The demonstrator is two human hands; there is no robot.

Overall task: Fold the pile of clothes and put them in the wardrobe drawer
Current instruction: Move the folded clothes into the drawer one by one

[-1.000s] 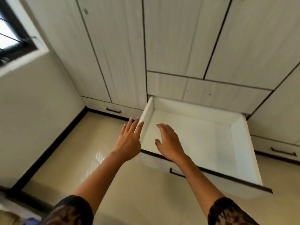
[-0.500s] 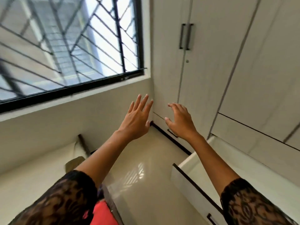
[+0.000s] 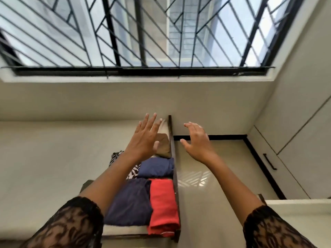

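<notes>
- Glossy cream floor (image 3: 215, 176) runs as an open strip between a dark wooden bed rail (image 3: 173, 151) on the left and the wardrobe (image 3: 304, 140) on the right, and is closed at the far end by a black skirting (image 3: 223, 137).
- At the lower right, the white rim of the open wardrobe drawer (image 3: 295, 204) juts over the floor; its inside is out of view.
- A cream sheet (image 3: 53, 158) covers the bed, smooth and flat.
- Folded clothes lie in a row on the sheet, tight against the rail:
  - nearest, a red fold (image 3: 163, 206), a long soft rectangle;
  - touching its left side, a dark navy fold (image 3: 129, 203);
  - beyond them, a blue fold (image 3: 155, 167) with rounded edges;
  - a zebra-print piece (image 3: 133, 171), partly hidden behind the left forearm;
  - farthest, a brown piece (image 3: 163, 145).
- The left hand (image 3: 145, 136) hangs in the air over the far end of the row, fingers straight and spread, holding nothing.
- The right hand (image 3: 197, 140) hangs over the floor just past the rail, fingers loosely bent, also holding nothing.
- Both arms wear short black lace sleeves (image 3: 71, 224).
- Above the cream wall, a window carries a black metal grille (image 3: 143, 33) of slanted bars.
</notes>
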